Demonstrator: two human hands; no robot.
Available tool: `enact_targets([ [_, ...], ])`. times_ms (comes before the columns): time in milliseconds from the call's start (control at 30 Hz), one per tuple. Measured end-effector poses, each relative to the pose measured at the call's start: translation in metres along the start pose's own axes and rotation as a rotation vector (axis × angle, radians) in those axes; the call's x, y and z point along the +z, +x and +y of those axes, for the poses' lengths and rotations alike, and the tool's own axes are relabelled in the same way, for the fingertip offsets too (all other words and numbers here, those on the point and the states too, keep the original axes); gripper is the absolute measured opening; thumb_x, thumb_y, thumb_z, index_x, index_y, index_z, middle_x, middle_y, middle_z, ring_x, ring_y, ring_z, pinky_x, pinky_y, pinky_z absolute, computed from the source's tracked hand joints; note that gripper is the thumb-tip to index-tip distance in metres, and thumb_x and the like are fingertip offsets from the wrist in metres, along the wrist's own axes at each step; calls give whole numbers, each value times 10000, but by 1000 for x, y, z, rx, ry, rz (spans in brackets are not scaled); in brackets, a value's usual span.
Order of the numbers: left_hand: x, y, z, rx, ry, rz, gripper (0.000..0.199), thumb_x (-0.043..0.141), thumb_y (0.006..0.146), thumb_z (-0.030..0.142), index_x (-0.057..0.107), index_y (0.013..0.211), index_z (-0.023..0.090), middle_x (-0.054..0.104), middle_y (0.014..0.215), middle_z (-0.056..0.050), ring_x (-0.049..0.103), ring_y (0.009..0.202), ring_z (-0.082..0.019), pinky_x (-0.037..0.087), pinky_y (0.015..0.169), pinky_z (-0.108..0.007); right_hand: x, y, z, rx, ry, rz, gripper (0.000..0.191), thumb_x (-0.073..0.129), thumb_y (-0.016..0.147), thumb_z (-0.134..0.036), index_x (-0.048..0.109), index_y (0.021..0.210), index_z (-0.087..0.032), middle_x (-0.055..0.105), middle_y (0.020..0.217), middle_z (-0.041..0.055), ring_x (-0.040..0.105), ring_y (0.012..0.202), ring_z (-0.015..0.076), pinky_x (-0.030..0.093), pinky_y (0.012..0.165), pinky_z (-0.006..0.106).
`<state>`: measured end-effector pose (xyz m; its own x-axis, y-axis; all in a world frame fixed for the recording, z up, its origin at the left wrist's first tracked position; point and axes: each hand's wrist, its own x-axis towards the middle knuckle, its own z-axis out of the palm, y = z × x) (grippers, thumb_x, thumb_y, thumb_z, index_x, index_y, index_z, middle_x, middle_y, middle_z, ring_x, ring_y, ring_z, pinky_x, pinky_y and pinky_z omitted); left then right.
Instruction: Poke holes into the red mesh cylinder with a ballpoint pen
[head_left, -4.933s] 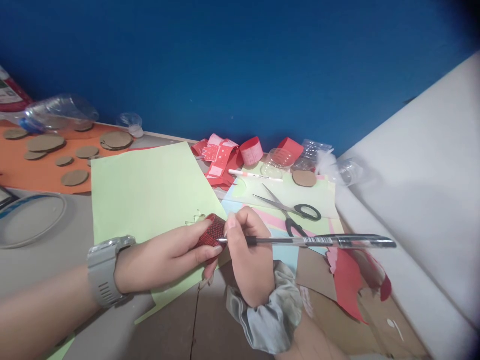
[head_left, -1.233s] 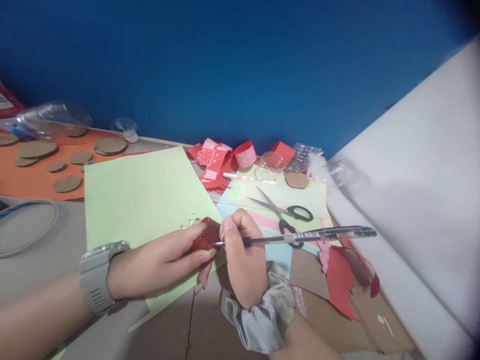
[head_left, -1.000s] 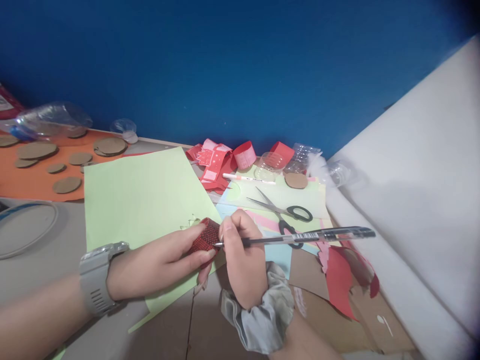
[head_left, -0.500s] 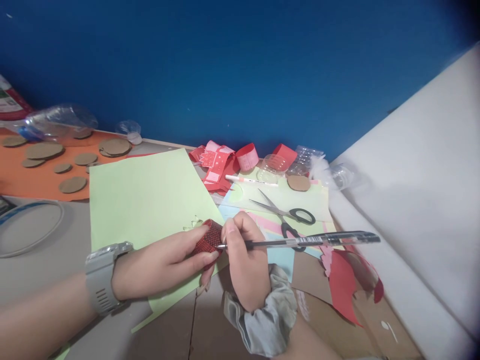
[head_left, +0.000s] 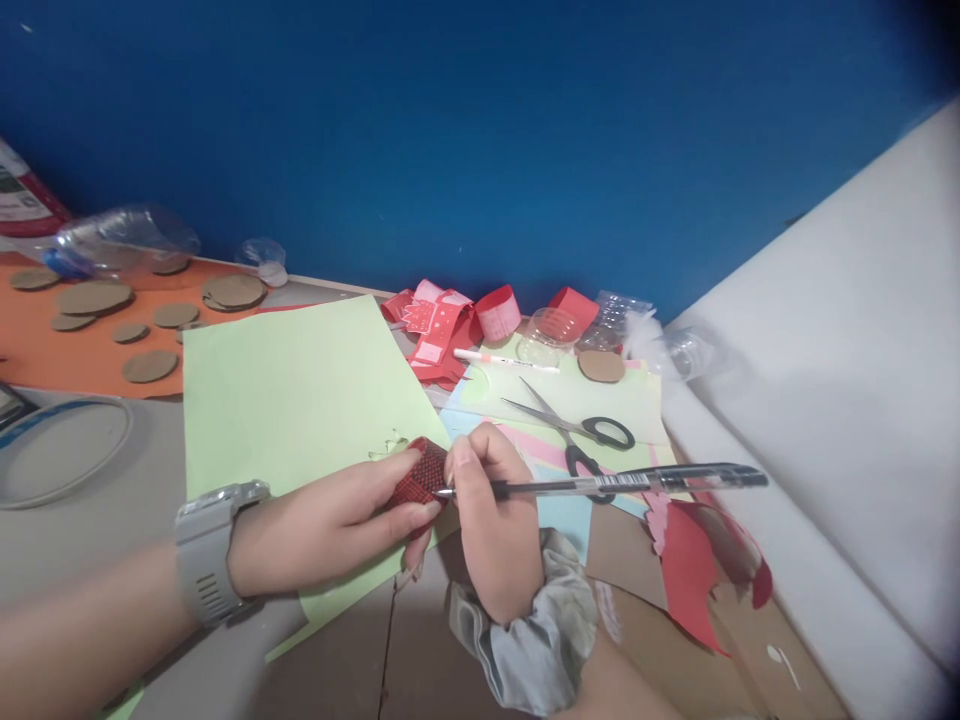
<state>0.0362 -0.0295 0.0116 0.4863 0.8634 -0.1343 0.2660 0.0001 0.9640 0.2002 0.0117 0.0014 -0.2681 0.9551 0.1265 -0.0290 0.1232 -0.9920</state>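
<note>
Over the lower right part of a green sheet (head_left: 300, 390), a person's left hand (head_left: 326, 525) grips a red tube (head_left: 421, 476) covered in dark marks. The right hand (head_left: 496, 530) pinches a pen (head_left: 570, 487), its tip at the tube's surface and its barrel pointing off to the right. A grey watch (head_left: 212, 555) circles the left wrist; a scrunchie (head_left: 536, 625) (grey and loosely bunched) wraps the right. Beyond the right hand, scissors (head_left: 571, 426) lie with blades parted on layered paper (head_left: 630, 397), near a marker (head_left: 506, 360) and a cardboard disc (head_left: 601, 366). Farther back, red-and-pink strips (head_left: 435, 318) and a ring (head_left: 499, 318) sit by a blue wall (head_left: 450, 130). At left on the grey tabletop (head_left: 161, 460), more discs (head_left: 94, 297) dot an orange sheet (head_left: 37, 340), with a clear bottle (head_left: 131, 238) lying toward the wall and a pale hoop (head_left: 129, 440) nearer the camera.
</note>
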Motion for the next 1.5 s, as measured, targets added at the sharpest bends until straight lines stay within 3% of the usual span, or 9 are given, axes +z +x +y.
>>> enact_targets([
  [600, 0, 0, -1, 14, -24, 27, 280, 420, 1111, 359, 521, 905, 199, 650, 825, -15, 596, 761, -166, 490, 786, -296, 1, 0, 2, -27, 45, 55, 359, 522, 973, -325, 423, 645, -221, 435, 575, -60, 361, 502, 87, 333, 483, 211],
  [1133, -1, 0, -1, 22, -17, 7, 222, 446, 1098, 294, 519, 912, 198, 673, 817, -17, 605, 739, -163, 481, 744, -282, 0, 0, 0, 0, 28, 35, 358, 524, 953, -322, 395, 628, -248, 404, 567, -44, 379, 520, 140, 366, 499, 271],
  [1500, -1, 1, -2, 23, -33, -1, 241, 430, 1107, 314, 499, 906, 200, 650, 816, -17, 591, 740, -164, 473, 760, -288, 1, 2, 1, -35, 12, 27, 333, 503, 953, -256, 388, 641, -232, 390, 564, -59, 380, 526, 108, 371, 499, 232],
])
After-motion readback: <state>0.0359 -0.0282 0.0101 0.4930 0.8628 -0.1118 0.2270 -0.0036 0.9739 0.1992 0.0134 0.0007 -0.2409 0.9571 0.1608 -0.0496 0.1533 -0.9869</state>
